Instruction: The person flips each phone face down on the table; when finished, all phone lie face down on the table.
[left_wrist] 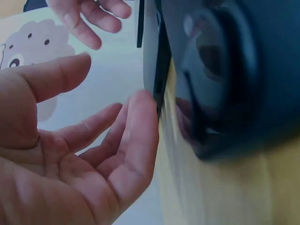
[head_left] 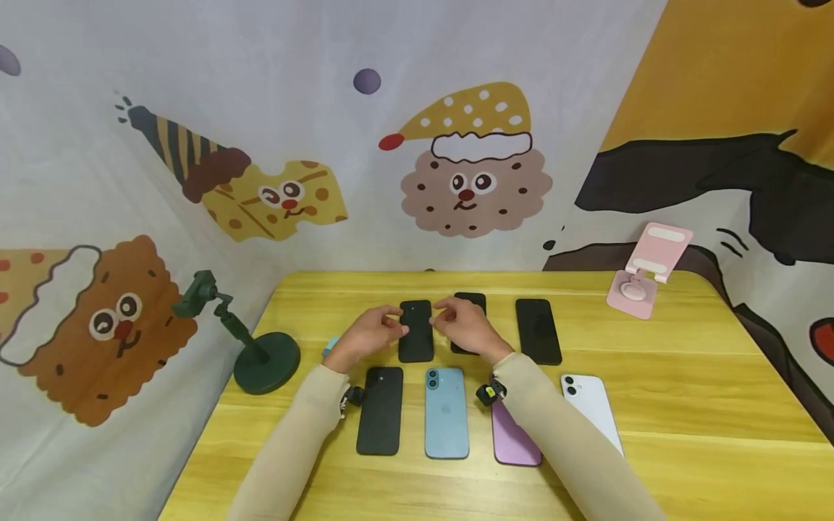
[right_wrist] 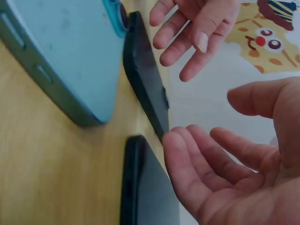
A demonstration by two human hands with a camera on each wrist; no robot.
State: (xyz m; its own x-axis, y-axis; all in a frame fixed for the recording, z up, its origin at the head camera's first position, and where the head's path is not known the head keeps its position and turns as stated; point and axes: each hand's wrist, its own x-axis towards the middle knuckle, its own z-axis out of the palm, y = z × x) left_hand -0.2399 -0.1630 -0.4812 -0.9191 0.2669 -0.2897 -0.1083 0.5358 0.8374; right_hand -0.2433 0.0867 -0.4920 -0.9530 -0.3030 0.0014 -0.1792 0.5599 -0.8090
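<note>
Green stand (head_left: 260,347): at the table's nine o'clock edge, round base flat on the wood, its jointed arm leaning up and to the left.
Table (head_left: 684,405): yellow wood, with cartoon cloth hanging behind it and on both sides.
Left hand (head_left: 365,336): fingers relaxed and spread, gripping nothing; in the left wrist view the fingertips (left_wrist: 140,108) lie right against the left edge of the black phone.
Black phone (head_left: 415,331): lying flat in the far row, between the two hands, at about twelve o'clock from the blue phone.
Near row: a black phone face down (head_left: 380,410), a blue phone (head_left: 446,412), a purple phone (head_left: 515,438) partly under the right sleeve, and a white phone (head_left: 589,409), side by side.
Right hand (head_left: 465,325): open, fingers loosely curved, just at the black phone's right edge; whether it touches cannot be told. It lies over a second dark phone (head_left: 470,298).
Third dark phone (head_left: 538,331): flat at three o'clock of the right hand, apart from it.
Pink holder (head_left: 645,271): standing tilted back at the table's two o'clock corner.
</note>
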